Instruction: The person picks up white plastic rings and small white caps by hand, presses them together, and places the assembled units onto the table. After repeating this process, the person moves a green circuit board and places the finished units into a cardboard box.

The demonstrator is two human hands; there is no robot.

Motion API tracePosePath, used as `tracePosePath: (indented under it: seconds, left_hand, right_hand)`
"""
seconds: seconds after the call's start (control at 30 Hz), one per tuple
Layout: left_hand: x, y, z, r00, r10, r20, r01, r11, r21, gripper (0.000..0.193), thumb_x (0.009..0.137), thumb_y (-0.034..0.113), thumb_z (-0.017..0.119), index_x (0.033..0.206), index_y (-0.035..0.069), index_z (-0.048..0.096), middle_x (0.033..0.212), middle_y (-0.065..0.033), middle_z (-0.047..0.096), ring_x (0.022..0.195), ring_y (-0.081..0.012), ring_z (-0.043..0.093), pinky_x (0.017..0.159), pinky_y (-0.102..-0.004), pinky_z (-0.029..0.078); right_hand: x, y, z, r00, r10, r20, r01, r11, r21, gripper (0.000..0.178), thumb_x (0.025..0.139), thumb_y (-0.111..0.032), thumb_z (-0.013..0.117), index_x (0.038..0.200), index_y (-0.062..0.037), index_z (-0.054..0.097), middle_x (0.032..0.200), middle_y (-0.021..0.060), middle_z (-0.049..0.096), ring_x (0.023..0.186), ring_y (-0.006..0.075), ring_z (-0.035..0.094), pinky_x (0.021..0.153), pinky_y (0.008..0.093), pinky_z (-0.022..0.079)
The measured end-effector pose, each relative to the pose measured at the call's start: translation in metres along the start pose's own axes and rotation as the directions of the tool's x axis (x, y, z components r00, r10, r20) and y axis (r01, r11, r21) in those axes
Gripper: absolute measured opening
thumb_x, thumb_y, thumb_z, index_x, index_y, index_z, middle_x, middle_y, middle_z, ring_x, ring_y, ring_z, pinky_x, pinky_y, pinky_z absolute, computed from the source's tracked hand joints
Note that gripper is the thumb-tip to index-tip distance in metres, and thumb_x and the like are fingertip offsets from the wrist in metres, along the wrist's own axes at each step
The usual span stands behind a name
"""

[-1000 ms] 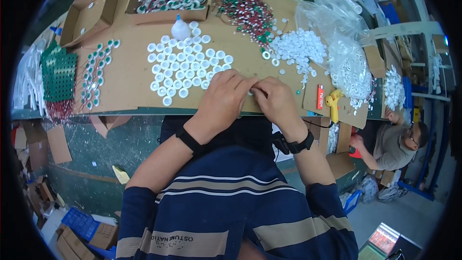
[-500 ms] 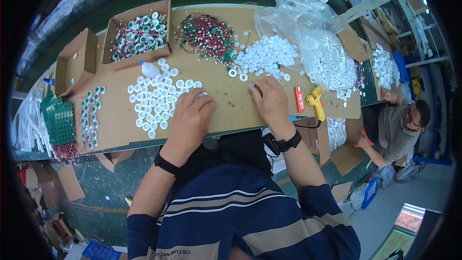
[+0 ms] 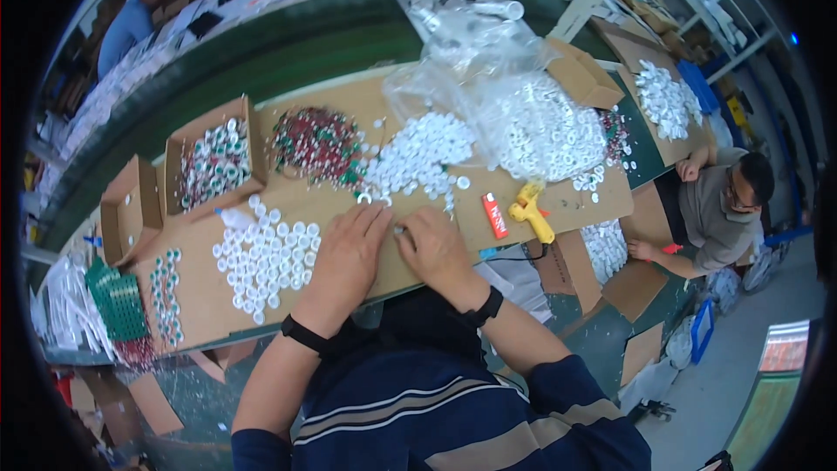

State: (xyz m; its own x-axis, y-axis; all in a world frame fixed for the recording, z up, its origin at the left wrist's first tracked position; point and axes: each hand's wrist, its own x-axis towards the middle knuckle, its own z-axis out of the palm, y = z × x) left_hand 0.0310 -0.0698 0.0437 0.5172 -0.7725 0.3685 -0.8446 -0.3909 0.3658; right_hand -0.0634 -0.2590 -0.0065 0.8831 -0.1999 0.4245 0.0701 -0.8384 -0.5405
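My left hand [image 3: 351,249] lies low over the cardboard-covered table, fingers stretched forward, their tips at a couple of white plastic rings [image 3: 365,198]. Close beside it, my right hand [image 3: 438,249] has thumb and forefinger pinched on a small white disc [image 3: 399,229], partly hidden by the fingers. To the left of my left hand spread many round white caps [image 3: 266,262], and a small white squeeze bottle [image 3: 235,219] lies at their far edge. Beyond my hands is a heap of white discs [image 3: 423,153], next to a tangle of red-wired green parts [image 3: 318,144].
A yellow glue gun [image 3: 530,212] and a red-orange box [image 3: 495,215] lie to the right. Cardboard boxes [image 3: 248,135] stand at the back left. A clear bag of white rings [image 3: 549,131] fills the back right. A co-worker [image 3: 724,201] sits at the right.
My view has shifted, so the table appears lower and farther left. My hands have come closer together; the left has left the caps and reached the rings. The right keeps its pinch.
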Motion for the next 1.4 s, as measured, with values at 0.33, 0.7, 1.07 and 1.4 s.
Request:
tracePosePath:
  seconds: [0.33, 0.7, 1.07, 1.4]
  left_hand:
    - [-0.006, 0.011, 0.023, 0.999, -0.038, 0.028, 0.039, 0.999, -0.017, 0.046, 0.098, 0.002, 0.078, 0.145, 0.003, 0.077, 0.142, -0.0176, 0.076, 0.131, -0.0396, 0.073, 0.114, -0.0504, 0.059]
    - [-0.065, 0.003, 0.054, 0.980, -0.096, -0.175, 0.060, 0.978, -0.200, 0.024, 0.091, 0.006, 0.075, 0.114, 0.003, 0.078, 0.115, -0.0177, 0.072, 0.115, -0.0407, 0.069, 0.103, -0.0506, 0.058]
    - [-0.059, 0.012, 0.070, 0.912, -0.188, -0.364, 0.106, 0.966, -0.235, 0.008, 0.096, 0.012, 0.076, 0.094, 0.006, 0.082, 0.112, -0.0123, 0.071, 0.117, -0.0357, 0.069, 0.102, -0.0473, 0.058]
    - [-0.068, 0.011, 0.067, 0.849, -0.018, -0.529, -0.111, 0.971, -0.210, 0.008, 0.096, 0.014, 0.077, 0.100, 0.007, 0.080, 0.111, -0.0093, 0.073, 0.118, -0.0332, 0.071, 0.102, -0.0453, 0.058]
  right_hand:
    - [0.004, 0.009, -0.010, 0.997, 0.003, -0.072, 0.001, 0.999, 0.047, 0.022, 0.091, -0.010, 0.088, 0.110, -0.0054, 0.077, 0.107, 0.0159, 0.070, 0.103, 0.0421, 0.072, 0.088, 0.0534, 0.060]
    - [-0.001, 0.033, 0.003, 0.994, -0.017, 0.107, 0.017, 1.000, 0.002, 0.017, 0.101, -0.010, 0.076, 0.117, -0.0039, 0.075, 0.111, 0.0213, 0.071, 0.108, 0.0466, 0.068, 0.097, 0.0552, 0.057]
    - [0.005, 0.056, 0.005, 0.993, -0.040, 0.115, 0.049, 0.996, -0.077, 0.025, 0.113, -0.020, 0.077, 0.122, 0.0035, 0.076, 0.111, 0.0180, 0.071, 0.096, 0.0328, 0.075, 0.087, 0.0428, 0.061]
    - [0.005, 0.057, -0.002, 0.994, 0.015, 0.112, -0.001, 0.992, -0.129, 0.025, 0.114, -0.019, 0.077, 0.124, 0.0032, 0.076, 0.111, 0.0159, 0.075, 0.092, 0.0288, 0.072, 0.085, 0.0417, 0.060]
